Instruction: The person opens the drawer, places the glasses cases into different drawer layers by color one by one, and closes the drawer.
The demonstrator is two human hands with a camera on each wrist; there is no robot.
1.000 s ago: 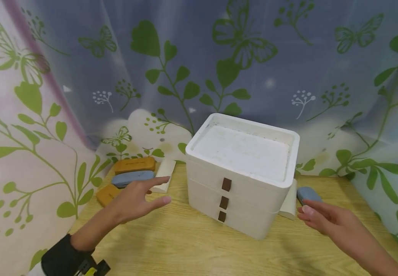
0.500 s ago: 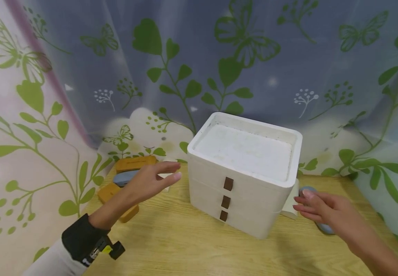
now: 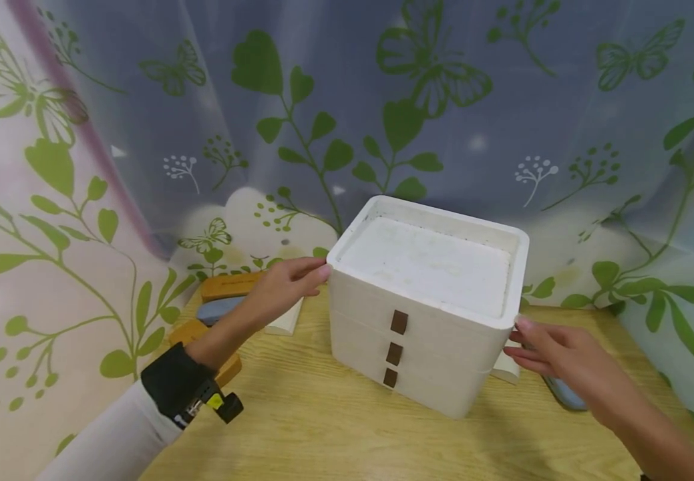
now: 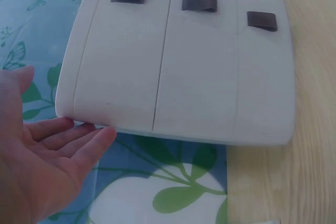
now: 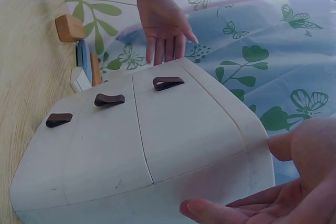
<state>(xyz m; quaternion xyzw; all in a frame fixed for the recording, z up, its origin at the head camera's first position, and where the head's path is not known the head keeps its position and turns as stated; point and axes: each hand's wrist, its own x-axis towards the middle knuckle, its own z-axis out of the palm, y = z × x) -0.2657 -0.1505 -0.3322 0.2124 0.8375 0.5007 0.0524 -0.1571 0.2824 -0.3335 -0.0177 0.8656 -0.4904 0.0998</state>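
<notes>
A white drawer box (image 3: 355,300) with a raised rim on top and three brown pull tabs (image 3: 399,322) down its front stands on the wooden table. My left hand (image 3: 283,290) is at its upper left side, fingertips right at the wall just under the rim. In the left wrist view, the extended fingers (image 4: 84,150) meet the side while the thumb stays apart. On the opposite side, my right hand (image 3: 569,354) has its thumb at the front right rim corner. Its other fingers (image 5: 210,211) lie along the side wall. All three drawers are closed.
Left of the box lie orange oblong cases (image 3: 226,286), a blue one (image 3: 217,310) and a cream one (image 3: 285,322). Right of it are another cream piece (image 3: 506,369) and a blue case (image 3: 566,394), partly hidden. A patterned curtain (image 3: 298,100) hangs close behind.
Both hands have moved in to the box: my left hand rightward and up from above the cases, my right hand leftward to the rim corner. The box stays in place.
</notes>
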